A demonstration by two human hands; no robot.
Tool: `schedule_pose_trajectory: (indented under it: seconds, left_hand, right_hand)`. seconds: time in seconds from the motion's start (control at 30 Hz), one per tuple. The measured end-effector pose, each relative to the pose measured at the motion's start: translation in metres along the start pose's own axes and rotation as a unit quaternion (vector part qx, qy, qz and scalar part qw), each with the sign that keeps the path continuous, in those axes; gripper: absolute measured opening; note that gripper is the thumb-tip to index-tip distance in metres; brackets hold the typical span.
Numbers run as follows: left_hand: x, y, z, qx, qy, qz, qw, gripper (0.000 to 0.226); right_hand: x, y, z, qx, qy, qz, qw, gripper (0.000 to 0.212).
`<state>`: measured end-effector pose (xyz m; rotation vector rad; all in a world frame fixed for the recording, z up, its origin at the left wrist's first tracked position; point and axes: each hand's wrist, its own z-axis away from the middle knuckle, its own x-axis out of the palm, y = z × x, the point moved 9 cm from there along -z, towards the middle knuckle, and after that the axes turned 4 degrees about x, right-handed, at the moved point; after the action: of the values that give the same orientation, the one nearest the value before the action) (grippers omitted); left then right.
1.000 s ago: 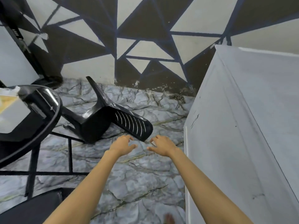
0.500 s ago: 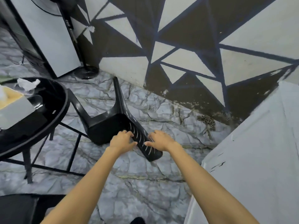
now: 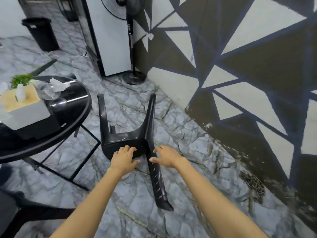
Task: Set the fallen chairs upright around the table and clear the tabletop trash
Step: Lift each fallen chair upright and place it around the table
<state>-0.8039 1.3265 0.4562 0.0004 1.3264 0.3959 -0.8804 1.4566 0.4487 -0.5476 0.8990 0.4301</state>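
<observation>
A black plastic chair (image 3: 127,140) lies tipped over on the marble floor, two legs sticking up and away from me, its slotted backrest (image 3: 158,182) running toward me. My left hand (image 3: 124,158) rests on the seat's near edge with the fingers curled onto it. My right hand (image 3: 167,157) is spread, its thumb and fingertips touching the right side of the backrest. On the round black table (image 3: 82,107) at left lie crumpled clear plastic and tissue trash (image 3: 55,85).
A tissue box (image 3: 25,109) and a small green plant (image 3: 21,79) stand on the table. A black bin (image 3: 41,33) stands at far left. A standing fan (image 3: 132,48) and white cabinet (image 3: 111,40) are behind; the patterned wall (image 3: 240,83) runs on the right. Another dark chair (image 3: 15,213) is at bottom left.
My view has swung left and risen, showing the bin and fan. My left hand has shifted from the backrest to the seat edge; my right hand has opened against the backrest.
</observation>
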Motion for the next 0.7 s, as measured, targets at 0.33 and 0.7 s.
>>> schedule_pose_trajectory:
  seconds: [0.33, 0.7]
  left_hand:
    - [0.001, -0.027, -0.017, -0.238, 0.055, 0.108, 0.964, 0.054]
    - [0.041, 0.077, 0.066, -0.5, 0.128, 0.171, 0.839, 0.052]
  right_hand:
    - [-0.031, -0.027, -0.087, -0.221, -0.062, 0.153, 0.961, 0.061]
    - [0.002, -0.014, -0.044, -0.445, -0.112, 0.299, 0.837, 0.061]
